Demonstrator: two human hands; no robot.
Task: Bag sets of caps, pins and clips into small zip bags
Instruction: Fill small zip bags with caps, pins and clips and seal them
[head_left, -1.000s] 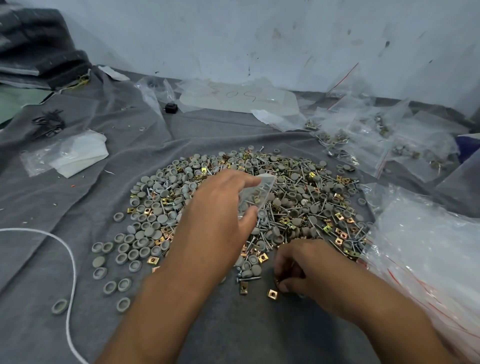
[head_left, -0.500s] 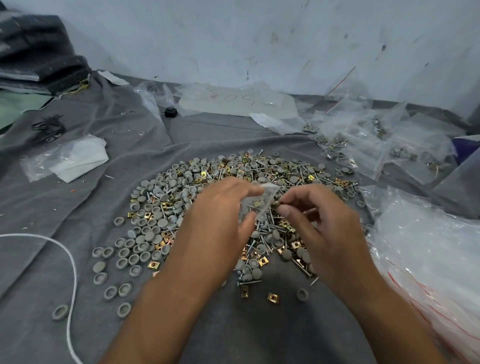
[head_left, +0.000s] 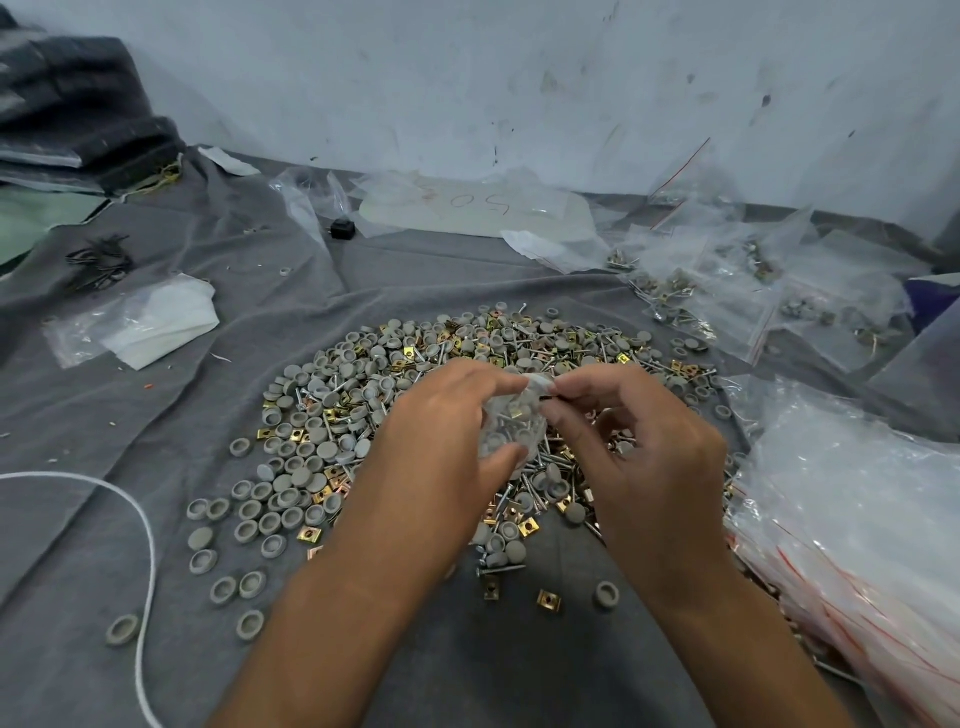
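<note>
- Left hand: fingers curled round a small zip bag, the thumb under its lower edge and the fingertips at its upper rim; the bag is raised above the pile.
- Small zip bag: clear plastic, lying between the fingertips of the two hands; grey caps, a brass-coloured clip and thin metal pins show through its wall.
- Right hand: forefinger and thumb pinched together at the bag's upper right corner, touching the plastic; whether a small part is also held in the pinch cannot be told. The remaining fingers hang curled below.
- Pile of parts: grey round caps, square brass clips and metal pins heaped directly beneath and beyond both sets of fingers, spreading mostly to the left of the left hand's knuckles.
- Stray caps lie apart from the heap, below and left of the left wrist; one loose clip lies between the two forearms.
- Stack of empty zip bags: clear with red seal lines, just to the right of the right hand.
- Filled bags: beyond the right fingertips, near the wall.
- Grey cloth: covers the work surface under everything.
- White cord: curves across the cloth well left of the left forearm.
</note>
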